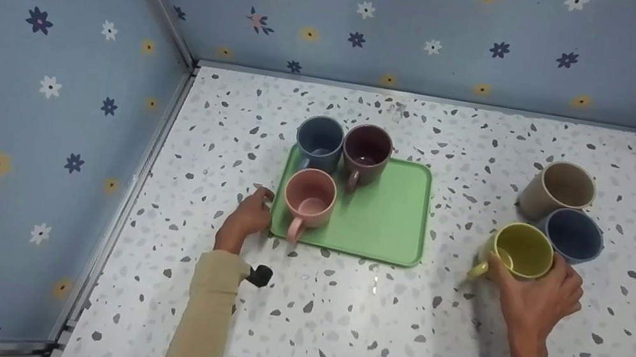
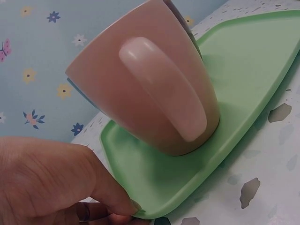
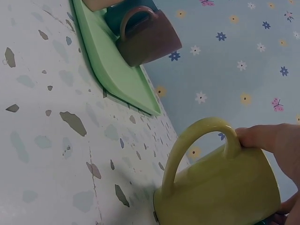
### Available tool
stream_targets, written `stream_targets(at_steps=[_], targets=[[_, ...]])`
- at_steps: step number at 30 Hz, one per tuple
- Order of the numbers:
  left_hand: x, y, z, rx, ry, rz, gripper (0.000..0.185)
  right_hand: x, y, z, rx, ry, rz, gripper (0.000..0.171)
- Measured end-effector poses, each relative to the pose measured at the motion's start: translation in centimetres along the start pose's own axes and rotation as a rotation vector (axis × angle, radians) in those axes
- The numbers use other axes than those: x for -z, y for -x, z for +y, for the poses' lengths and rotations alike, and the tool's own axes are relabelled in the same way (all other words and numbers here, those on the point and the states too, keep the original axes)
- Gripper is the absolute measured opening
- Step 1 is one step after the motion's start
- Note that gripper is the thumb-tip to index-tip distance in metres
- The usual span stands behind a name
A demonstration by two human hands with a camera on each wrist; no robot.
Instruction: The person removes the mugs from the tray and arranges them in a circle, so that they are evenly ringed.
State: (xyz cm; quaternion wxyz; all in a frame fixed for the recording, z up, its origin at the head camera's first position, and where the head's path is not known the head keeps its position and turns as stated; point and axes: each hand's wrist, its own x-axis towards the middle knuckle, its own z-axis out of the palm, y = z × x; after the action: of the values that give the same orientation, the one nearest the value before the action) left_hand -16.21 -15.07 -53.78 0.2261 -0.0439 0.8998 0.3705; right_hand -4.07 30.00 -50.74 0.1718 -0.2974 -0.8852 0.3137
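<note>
A yellow mug (image 1: pixel 520 251) is gripped near its rim by my right hand (image 1: pixel 537 299), thumb on the near side beside the handle. In the right wrist view its handle (image 3: pixel 194 140) points toward the tray side. My left hand (image 1: pixel 251 212) pinches the near left corner of a green tray (image 1: pixel 390 210), the thumb (image 2: pixel 115 194) on the rim and the other fingers lower down. On the tray stand a pink mug (image 1: pixel 310 196), a blue-grey mug (image 1: pixel 320 140) and a maroon mug (image 1: pixel 366 154), grouped at its left side.
Just behind the yellow mug stand a beige mug (image 1: pixel 558 190) and a dark blue mug (image 1: pixel 573 235), close together. Flowered panels (image 1: pixel 351 16) border the speckled table (image 1: pixel 332 323) at the back and sides.
</note>
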Motion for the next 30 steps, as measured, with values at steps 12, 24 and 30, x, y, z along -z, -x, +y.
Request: stream_targets(at_steps=[12,24,30], targets=[[-0.03,0.14,-0.08,-0.004,-0.005,0.003,0.042,0.15,0.12,0.11,-0.003,0.010,0.002,0.098],[-0.12,-0.14,-0.11,0.007,0.014,-0.007,0.042,0.11,0.20,0.15,0.001,0.018,0.004,0.096],[-0.15,-0.20,-0.17,0.015,0.027,-0.009,0.044,-0.02,0.29,0.24,-0.004,0.026,-0.003,0.097]])
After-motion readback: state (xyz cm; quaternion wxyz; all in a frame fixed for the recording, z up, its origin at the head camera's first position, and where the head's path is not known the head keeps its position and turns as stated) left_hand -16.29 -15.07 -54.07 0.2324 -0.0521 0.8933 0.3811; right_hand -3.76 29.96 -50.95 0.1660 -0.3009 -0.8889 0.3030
